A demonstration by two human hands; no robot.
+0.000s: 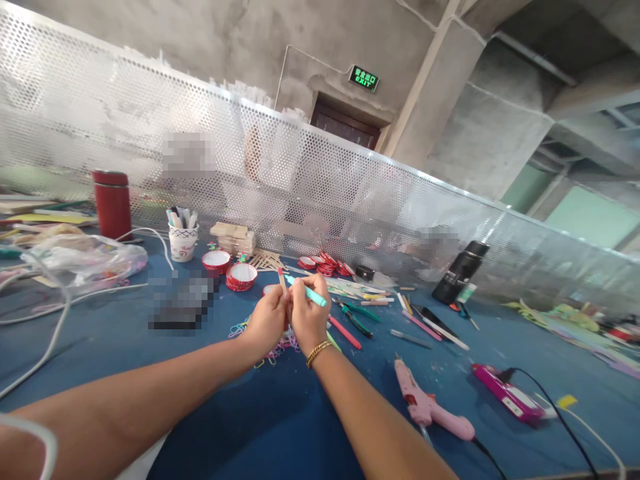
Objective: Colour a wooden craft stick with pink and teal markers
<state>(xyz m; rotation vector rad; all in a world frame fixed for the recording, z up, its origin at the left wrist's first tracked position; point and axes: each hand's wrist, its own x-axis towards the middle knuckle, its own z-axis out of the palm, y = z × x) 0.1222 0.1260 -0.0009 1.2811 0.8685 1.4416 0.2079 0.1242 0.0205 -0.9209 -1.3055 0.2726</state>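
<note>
Near the middle of the blue table, my left hand [269, 320] pinches a thin wooden stick [283, 281] that stands upright with a red tip. My right hand [309, 313], with a gold bracelet at the wrist, touches it and holds a turquoise marker [314, 296], its tip end close to the stick. Colourful paper clips [285, 341] lie in a pile beneath my hands. Just beyond them are red-and-white round tins [241, 275] and loose wooden sticks [267, 261]. A red marker [345, 333] lies to the right of my right hand.
Pliers [356, 319], a pink glue gun [430, 403] and a magenta power strip [507, 395] lie at the right. A black bottle [460, 272] leans behind. Left are a phone [184, 303], pen cup [183, 240], red flask [112, 205] and white cables. A perforated metal screen [320, 180] stands behind.
</note>
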